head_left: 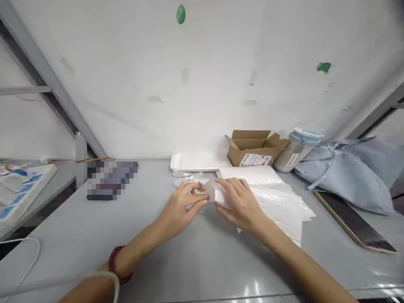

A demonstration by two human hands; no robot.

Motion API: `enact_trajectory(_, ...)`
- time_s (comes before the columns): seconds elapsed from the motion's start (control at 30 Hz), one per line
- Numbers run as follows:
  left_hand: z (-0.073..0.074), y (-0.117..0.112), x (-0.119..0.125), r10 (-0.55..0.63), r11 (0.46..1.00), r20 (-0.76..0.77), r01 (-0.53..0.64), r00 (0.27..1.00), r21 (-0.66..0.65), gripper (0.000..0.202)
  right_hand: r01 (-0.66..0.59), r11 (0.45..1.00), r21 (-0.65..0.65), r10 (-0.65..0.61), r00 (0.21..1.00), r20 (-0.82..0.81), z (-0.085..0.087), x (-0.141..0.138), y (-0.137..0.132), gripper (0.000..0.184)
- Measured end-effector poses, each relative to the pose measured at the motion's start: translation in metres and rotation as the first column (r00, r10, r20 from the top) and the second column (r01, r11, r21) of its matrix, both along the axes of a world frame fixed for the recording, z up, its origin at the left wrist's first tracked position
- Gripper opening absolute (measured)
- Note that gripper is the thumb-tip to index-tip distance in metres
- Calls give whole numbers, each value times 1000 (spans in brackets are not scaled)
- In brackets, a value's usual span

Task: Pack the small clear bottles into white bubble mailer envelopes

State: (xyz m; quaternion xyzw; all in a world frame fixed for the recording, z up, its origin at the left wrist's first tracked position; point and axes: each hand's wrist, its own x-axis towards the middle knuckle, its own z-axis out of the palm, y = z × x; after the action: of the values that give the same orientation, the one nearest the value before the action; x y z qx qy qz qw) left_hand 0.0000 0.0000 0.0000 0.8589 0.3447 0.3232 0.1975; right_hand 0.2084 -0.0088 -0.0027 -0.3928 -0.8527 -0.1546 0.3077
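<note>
A small translucent plastic bag, perhaps bubble wrap [212,190], is held up between my two hands over the grey table. My left hand [183,204] pinches its left end with thumb and fingers. Around its right part the fingers of my right hand [238,200] are closed. What the bag contains, if anything, I cannot make out. Just right of my right hand lies a spread stack of white bubble-wrap bags [284,206], partly under that wrist. Several small white pieces [186,174] lie behind my left hand.
At the back stand a white tray [192,162], an open cardboard box [252,147] and a blue-lidded bottle [296,149]. A grey cloth bag [350,172] and a phone [353,221] are at right. A pixelated item [112,181] lies left. A white cable [34,256] crosses front left.
</note>
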Motion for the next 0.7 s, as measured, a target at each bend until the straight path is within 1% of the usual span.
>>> enact_trajectory(0.07,5,-2,2,0,1000,38,-1,999,14,26,-4,1000,-4,4,1000,3,1,0,2,49)
enact_trajectory(0.13,12,0,-2,40,999,58,-40,998,2,25,7,1000,-10,-7,1000,2,2,1,3,48)
enact_trajectory(0.2,20,4,-11,148,989,80,-146,986,-40,23,37,999,-14,-37,999,-5,4,3,4,47)
enact_trajectory(0.23,22,7,-16,180,982,47,-177,983,-66,22,52,998,-20,-53,999,-9,5,3,4,48)
enact_trajectory(0.27,24,10,-21,181,979,-18,-182,983,-87,21,67,997,-30,-68,998,-15,6,4,5,48)
enact_trajectory(0.3,23,11,-24,152,982,-102,-163,983,-100,22,78,996,-43,-79,997,-21,6,5,5,48)
enact_trajectory(0.33,21,12,-25,107,986,-190,-128,976,-104,23,84,995,-58,-86,996,-27,6,6,5,48)
enact_trajectory(0.4,10,9,-21,20,996,-335,-49,942,-80,23,87,993,-82,-90,995,-35,5,7,6,49)
enact_trajectory(0.47,-3,2,-10,-13,1000,-416,2,909,-25,22,86,992,-95,-90,995,-35,4,8,6,49)
enact_trajectory(0.5,-9,-1,-4,-17,1000,-432,19,902,0,21,84,992,-97,-87,996,-36,3,8,7,50)
enact_trajectory(0.57,-13,-6,6,-24,999,-396,33,918,15,19,80,991,-105,-84,996,-40,2,8,7,50)
enact_trajectory(0.6,-12,-8,8,-22,1000,-336,25,942,5,18,79,991,-112,-84,996,-42,2,8,7,51)
enact_trajectory(0.67,-4,-7,6,21,999,-140,-26,990,-28,13,82,989,-126,-89,995,-52,2,8,8,50)
enact_trajectory(0.7,1,-6,3,65,997,-19,-66,998,-51,10,86,987,-133,-94,994,-56,2,8,8,50)
